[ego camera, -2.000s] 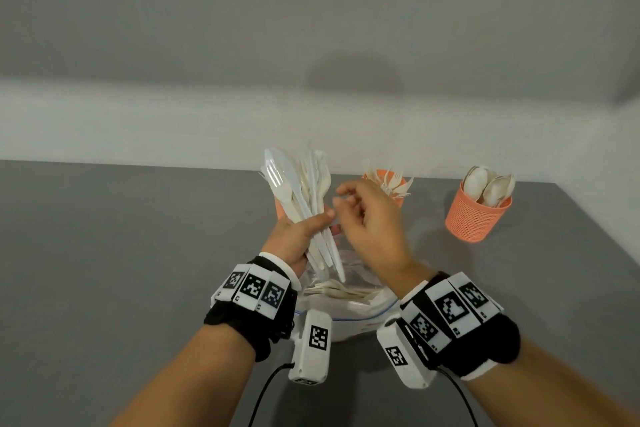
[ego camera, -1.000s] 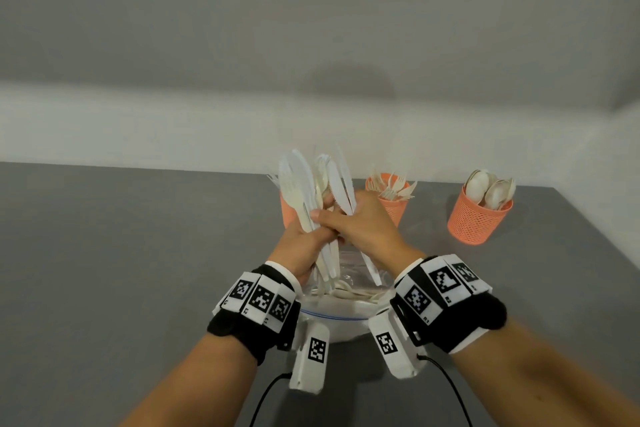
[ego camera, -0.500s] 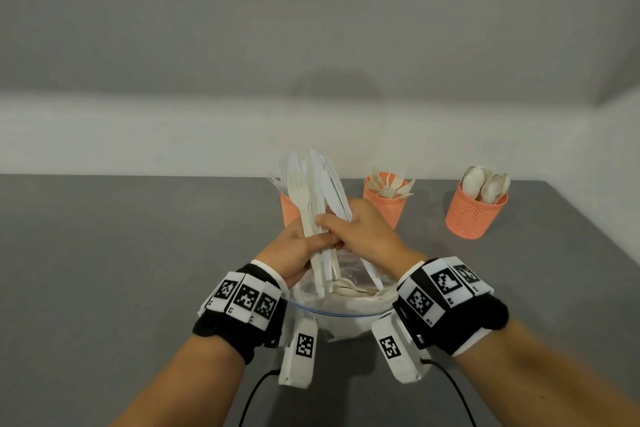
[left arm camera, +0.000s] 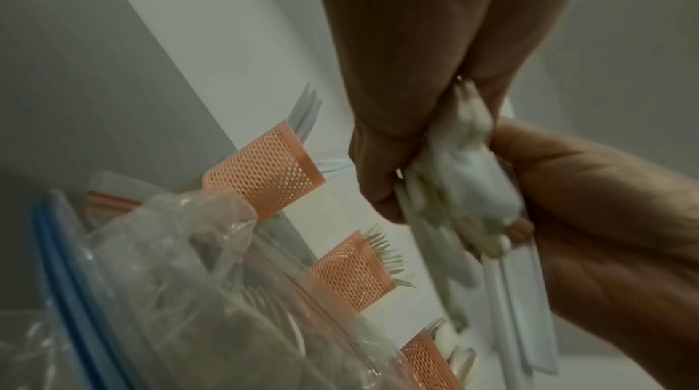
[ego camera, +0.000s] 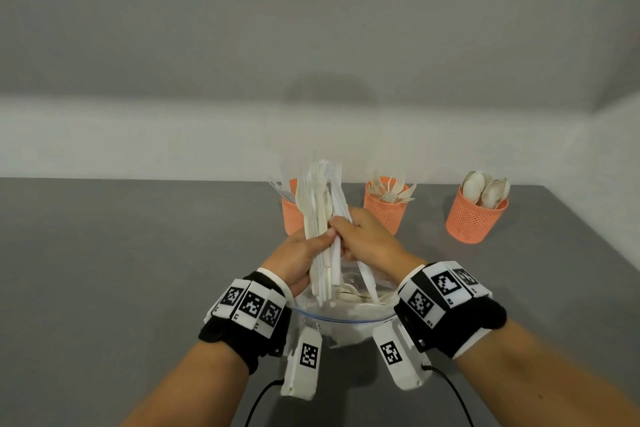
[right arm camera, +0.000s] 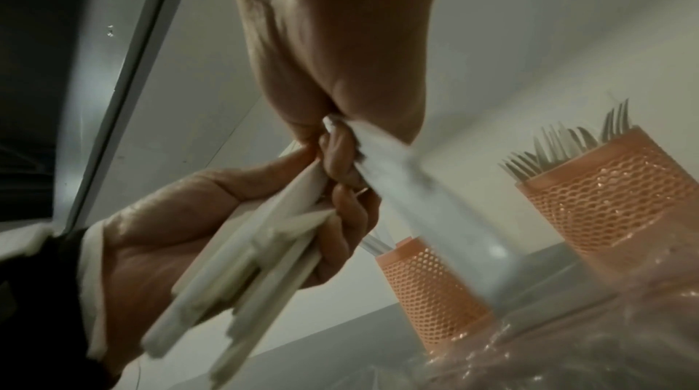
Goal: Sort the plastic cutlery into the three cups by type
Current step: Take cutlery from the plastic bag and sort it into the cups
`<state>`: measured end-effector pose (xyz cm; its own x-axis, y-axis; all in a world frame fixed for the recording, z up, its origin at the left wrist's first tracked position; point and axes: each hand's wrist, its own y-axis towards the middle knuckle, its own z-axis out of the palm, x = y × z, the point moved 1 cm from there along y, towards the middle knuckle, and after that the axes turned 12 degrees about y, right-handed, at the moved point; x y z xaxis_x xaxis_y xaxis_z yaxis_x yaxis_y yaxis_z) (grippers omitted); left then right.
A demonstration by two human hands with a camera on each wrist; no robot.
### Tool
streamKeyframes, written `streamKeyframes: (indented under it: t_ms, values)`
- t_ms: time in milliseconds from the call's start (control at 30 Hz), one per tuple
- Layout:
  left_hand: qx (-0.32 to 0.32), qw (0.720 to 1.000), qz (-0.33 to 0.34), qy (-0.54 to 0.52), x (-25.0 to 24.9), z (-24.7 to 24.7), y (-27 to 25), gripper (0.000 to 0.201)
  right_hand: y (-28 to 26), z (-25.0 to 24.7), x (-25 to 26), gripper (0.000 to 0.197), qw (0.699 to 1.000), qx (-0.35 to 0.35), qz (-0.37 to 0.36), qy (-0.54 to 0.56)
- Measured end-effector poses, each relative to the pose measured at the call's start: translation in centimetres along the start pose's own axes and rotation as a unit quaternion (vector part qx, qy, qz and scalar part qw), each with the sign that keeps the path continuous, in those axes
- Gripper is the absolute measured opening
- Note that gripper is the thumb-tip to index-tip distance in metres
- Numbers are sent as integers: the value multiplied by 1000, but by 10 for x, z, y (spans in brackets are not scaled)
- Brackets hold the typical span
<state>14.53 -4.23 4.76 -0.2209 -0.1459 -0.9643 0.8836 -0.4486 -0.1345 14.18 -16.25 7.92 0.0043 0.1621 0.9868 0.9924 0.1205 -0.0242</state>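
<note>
Honestly, my left grip clamps the mixed bundle while my right grip pinches one knife; I'd draw it straight up, slowly.

Place: looked like a bare test room or lab, not a home.
Surface: a plain grey table ran up to a blank grey wall with a pale band along its foot.
Gear: both wrists wore black bands with square printed markers and small cabled cameras.
</note>
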Motion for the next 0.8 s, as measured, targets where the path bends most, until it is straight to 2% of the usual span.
streamKeyframes:
  t_ms: [67, 200, 300, 400, 500, 567, 700, 800]
  values:
    - [1, 1000, -1, -14, -2, -2, 0, 22, 1, -2, -1, 26, 999, 0, 18, 29]
    - [-31, 999, 7, 17, -3, -6, 5, 16, 4, -7, -2, 28, 999, 2, -10, 33]
    - [-61, 997, 5, 38, -3, -13, 9, 25, 6, -14, -3, 29, 998, -5, 9, 68]
    - [-89, 994, 21, 62, -6, -24, 12, 21, 16, -27, -7, 22, 990, -16, 46, 132]
    - [-127, 989, 47, 65, -12, -41, 14, 32, 34, -42, -3, 10, 981, -49, 63, 175]
    - [-142, 986, 53, 64, -15, -50, 15, 36, 51, -49, 7, 9, 979, -76, 25, 189]
    - [-141, 985, 64, 72, -23, -56, 18, 10, 91, -42, 23, 12, 968, -140, -106, 180]
    - [-151, 986, 64, 42, -24, -62, 22, 9, 117, -21, 24, 13, 950, -181, -154, 201]
